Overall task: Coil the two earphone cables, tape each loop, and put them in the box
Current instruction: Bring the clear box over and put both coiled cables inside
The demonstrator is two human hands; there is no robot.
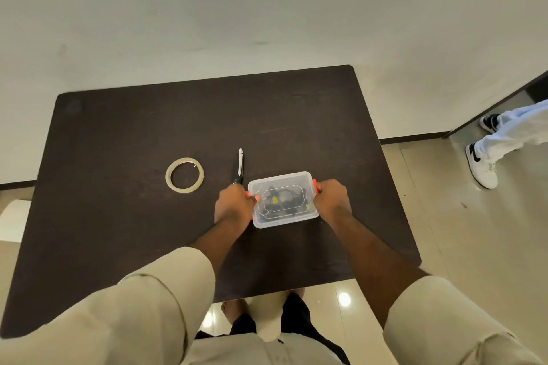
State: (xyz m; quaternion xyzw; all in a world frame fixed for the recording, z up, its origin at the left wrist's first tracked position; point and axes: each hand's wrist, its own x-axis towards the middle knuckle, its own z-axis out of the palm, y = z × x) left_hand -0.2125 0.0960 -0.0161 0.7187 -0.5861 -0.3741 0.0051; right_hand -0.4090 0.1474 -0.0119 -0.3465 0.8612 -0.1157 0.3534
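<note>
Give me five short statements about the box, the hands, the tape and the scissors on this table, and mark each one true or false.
1. Both hands grip the clear plastic box at its orange side clips, left hand and right hand. True.
2. The box's lid is off and lies beside it. False: the lid sits on the box.
3. The tape roll lies flat on the dark table, left of the scissors. True.
4. The scissors are in the right hand. False: they lie on the table by the left hand.
5. Dark cables show through the lid. True.
</note>
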